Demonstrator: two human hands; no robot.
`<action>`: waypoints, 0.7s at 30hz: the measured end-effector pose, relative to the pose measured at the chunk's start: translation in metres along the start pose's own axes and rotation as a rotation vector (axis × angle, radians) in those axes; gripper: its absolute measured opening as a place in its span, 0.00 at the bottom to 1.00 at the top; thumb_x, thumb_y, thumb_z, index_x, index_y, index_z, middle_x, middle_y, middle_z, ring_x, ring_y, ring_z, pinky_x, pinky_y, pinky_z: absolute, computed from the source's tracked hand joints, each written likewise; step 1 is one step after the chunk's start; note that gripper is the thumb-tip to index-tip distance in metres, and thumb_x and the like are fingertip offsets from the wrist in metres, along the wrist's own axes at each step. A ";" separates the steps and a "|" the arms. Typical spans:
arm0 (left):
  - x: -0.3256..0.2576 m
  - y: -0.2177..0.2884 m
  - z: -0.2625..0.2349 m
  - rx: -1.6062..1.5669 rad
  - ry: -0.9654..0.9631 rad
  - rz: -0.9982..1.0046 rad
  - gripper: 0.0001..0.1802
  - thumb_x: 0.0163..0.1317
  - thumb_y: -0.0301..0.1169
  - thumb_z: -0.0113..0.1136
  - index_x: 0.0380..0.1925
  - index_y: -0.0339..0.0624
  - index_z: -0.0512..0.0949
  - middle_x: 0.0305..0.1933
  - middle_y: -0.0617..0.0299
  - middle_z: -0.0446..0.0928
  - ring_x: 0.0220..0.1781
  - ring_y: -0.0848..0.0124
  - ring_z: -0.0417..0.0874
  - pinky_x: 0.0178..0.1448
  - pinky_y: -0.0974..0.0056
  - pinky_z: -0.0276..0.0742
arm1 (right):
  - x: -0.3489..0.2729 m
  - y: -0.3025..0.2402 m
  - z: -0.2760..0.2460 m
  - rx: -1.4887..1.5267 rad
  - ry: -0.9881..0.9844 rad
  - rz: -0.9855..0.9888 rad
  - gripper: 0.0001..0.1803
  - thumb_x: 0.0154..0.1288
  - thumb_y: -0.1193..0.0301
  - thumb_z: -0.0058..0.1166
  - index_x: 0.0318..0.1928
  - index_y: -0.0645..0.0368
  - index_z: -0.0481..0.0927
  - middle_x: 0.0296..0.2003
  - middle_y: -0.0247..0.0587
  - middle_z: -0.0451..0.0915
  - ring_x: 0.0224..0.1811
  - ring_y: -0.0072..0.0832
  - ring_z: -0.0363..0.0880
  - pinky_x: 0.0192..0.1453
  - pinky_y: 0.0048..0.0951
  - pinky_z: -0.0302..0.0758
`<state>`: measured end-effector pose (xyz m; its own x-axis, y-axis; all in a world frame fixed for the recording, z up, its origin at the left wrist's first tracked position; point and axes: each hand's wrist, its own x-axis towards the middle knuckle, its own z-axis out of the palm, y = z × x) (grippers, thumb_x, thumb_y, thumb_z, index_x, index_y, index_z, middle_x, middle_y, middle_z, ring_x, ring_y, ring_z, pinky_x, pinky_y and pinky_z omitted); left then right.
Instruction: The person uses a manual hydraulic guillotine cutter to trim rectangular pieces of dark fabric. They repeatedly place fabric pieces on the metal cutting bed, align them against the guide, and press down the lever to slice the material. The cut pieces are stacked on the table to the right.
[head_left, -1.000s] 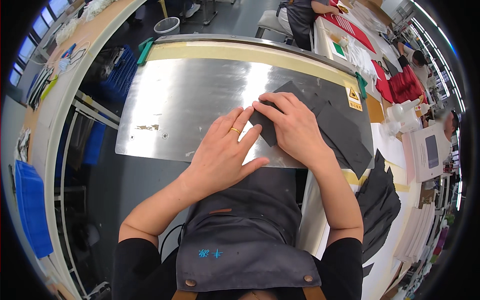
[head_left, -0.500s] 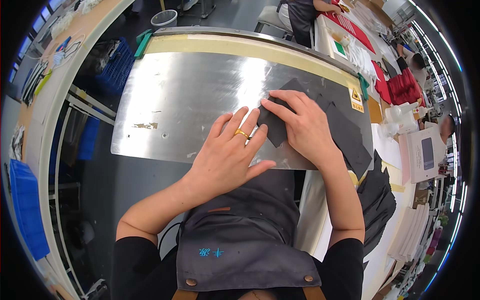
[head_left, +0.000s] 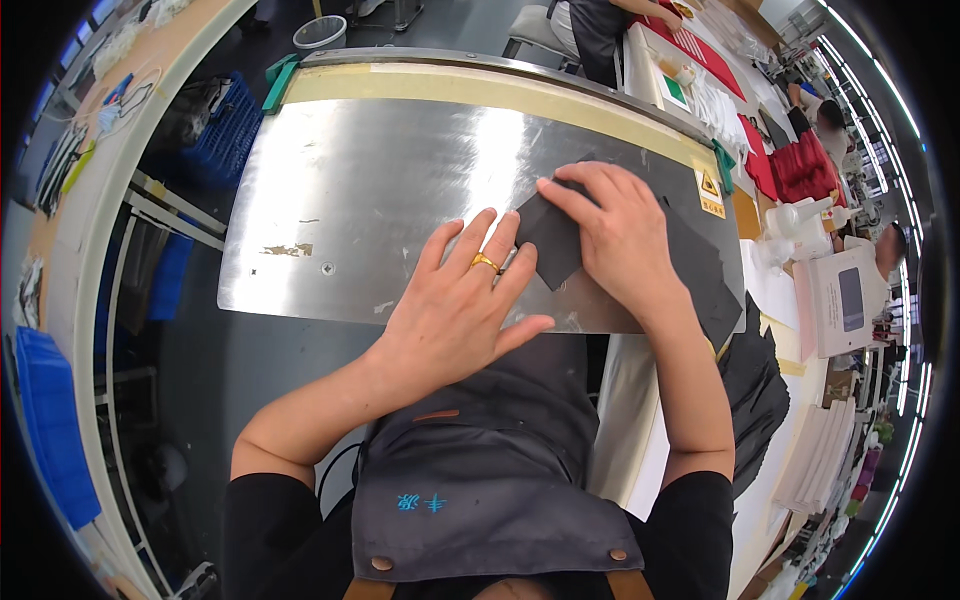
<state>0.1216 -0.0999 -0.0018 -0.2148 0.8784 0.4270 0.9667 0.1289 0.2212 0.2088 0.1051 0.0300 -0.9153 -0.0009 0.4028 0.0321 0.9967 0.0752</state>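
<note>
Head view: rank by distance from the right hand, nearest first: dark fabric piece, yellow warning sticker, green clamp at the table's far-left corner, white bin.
From the right hand:
1. Dark fabric piece, under its fingers.
2. Yellow warning sticker, just right, on the plate edge.
3. Green clamp, far-left corner.
4. White bin, on the floor beyond the table.

This is a garment or textile workshop. A broad, shiny steel worktable [head_left: 380, 190] edged with yellow tape carries a triangular warning sticker [head_left: 710, 186]. Stacked red cloth [head_left: 800, 165] and white folded pieces [head_left: 825, 455] lie on neighbouring benches, blue plastic crates [head_left: 50, 420] stand alongside, and another worker [head_left: 590, 25] sits beyond.
</note>
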 end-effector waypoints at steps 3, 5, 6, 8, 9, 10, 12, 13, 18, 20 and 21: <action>0.003 0.000 -0.002 -0.011 0.009 -0.001 0.35 0.62 0.55 0.63 0.58 0.36 0.75 0.67 0.46 0.69 0.71 0.50 0.67 0.73 0.47 0.60 | 0.000 0.020 0.002 -0.113 0.000 0.057 0.22 0.56 0.79 0.54 0.50 0.50 0.85 0.51 0.34 0.81 0.58 0.34 0.77 0.67 0.39 0.70; 0.002 0.000 -0.002 -0.031 0.020 -0.010 0.36 0.61 0.55 0.64 0.58 0.37 0.75 0.66 0.47 0.70 0.70 0.51 0.68 0.73 0.47 0.60 | -0.004 0.021 0.000 0.002 -0.077 0.095 0.20 0.62 0.77 0.53 0.56 0.52 0.82 0.57 0.37 0.79 0.64 0.38 0.74 0.71 0.43 0.66; 0.002 0.000 -0.002 -0.041 0.029 -0.009 0.36 0.60 0.55 0.65 0.58 0.37 0.75 0.66 0.48 0.70 0.70 0.51 0.68 0.73 0.47 0.60 | -0.007 0.020 -0.002 0.052 -0.087 0.090 0.21 0.64 0.74 0.54 0.58 0.52 0.80 0.59 0.38 0.77 0.66 0.39 0.72 0.73 0.45 0.64; 0.000 0.000 -0.005 -0.042 0.045 0.004 0.36 0.58 0.53 0.67 0.57 0.37 0.75 0.63 0.51 0.72 0.68 0.52 0.70 0.72 0.47 0.61 | -0.014 0.012 -0.008 0.190 -0.121 0.071 0.25 0.66 0.68 0.57 0.63 0.52 0.76 0.63 0.40 0.74 0.70 0.41 0.68 0.76 0.49 0.60; -0.003 -0.001 -0.007 -0.036 0.051 0.020 0.36 0.56 0.52 0.69 0.56 0.38 0.76 0.61 0.53 0.73 0.66 0.53 0.71 0.72 0.48 0.62 | -0.021 0.003 -0.015 0.275 -0.146 0.061 0.28 0.66 0.64 0.59 0.66 0.52 0.74 0.65 0.40 0.73 0.72 0.42 0.66 0.77 0.51 0.58; -0.006 -0.001 -0.010 -0.035 0.056 0.040 0.35 0.54 0.51 0.70 0.56 0.39 0.76 0.59 0.54 0.74 0.65 0.54 0.72 0.71 0.48 0.64 | -0.030 -0.006 -0.023 0.358 -0.174 0.055 0.32 0.66 0.60 0.61 0.68 0.52 0.71 0.67 0.41 0.71 0.74 0.42 0.64 0.78 0.52 0.55; -0.023 -0.009 -0.004 -0.029 0.141 0.124 0.32 0.52 0.46 0.73 0.53 0.40 0.77 0.54 0.57 0.76 0.61 0.57 0.75 0.67 0.50 0.67 | -0.049 -0.021 -0.032 0.351 -0.228 0.051 0.38 0.62 0.55 0.64 0.70 0.52 0.68 0.69 0.41 0.70 0.75 0.43 0.62 0.79 0.55 0.53; -0.029 -0.010 -0.001 -0.031 0.181 0.169 0.31 0.50 0.44 0.74 0.51 0.41 0.77 0.52 0.59 0.77 0.58 0.58 0.76 0.65 0.51 0.69 | -0.056 -0.026 -0.034 0.352 -0.226 0.060 0.37 0.60 0.57 0.66 0.69 0.51 0.70 0.68 0.40 0.71 0.75 0.42 0.63 0.78 0.55 0.53; -0.031 0.004 -0.002 -0.171 0.290 0.124 0.27 0.48 0.38 0.77 0.47 0.42 0.77 0.46 0.60 0.78 0.50 0.59 0.79 0.57 0.54 0.71 | -0.067 -0.025 -0.037 0.378 -0.119 -0.013 0.22 0.51 0.73 0.68 0.50 0.50 0.84 0.57 0.33 0.81 0.66 0.35 0.74 0.76 0.50 0.61; -0.026 0.009 -0.006 -0.242 0.323 0.090 0.28 0.47 0.37 0.78 0.46 0.41 0.77 0.44 0.59 0.78 0.48 0.59 0.79 0.56 0.55 0.71 | -0.063 -0.025 -0.037 0.445 -0.066 -0.045 0.17 0.53 0.72 0.68 0.45 0.51 0.85 0.47 0.33 0.84 0.56 0.33 0.80 0.74 0.49 0.65; -0.026 0.011 -0.008 -0.266 0.338 0.081 0.28 0.48 0.37 0.79 0.46 0.40 0.77 0.44 0.58 0.78 0.48 0.59 0.79 0.55 0.56 0.72 | -0.059 -0.024 -0.036 0.479 -0.041 -0.062 0.14 0.54 0.72 0.68 0.43 0.52 0.85 0.42 0.32 0.85 0.51 0.32 0.83 0.72 0.48 0.68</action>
<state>0.1366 -0.1251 -0.0031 -0.2157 0.6749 0.7057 0.9222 -0.0967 0.3744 0.2766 0.0780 0.0374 -0.9250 -0.0680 0.3739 -0.2029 0.9203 -0.3344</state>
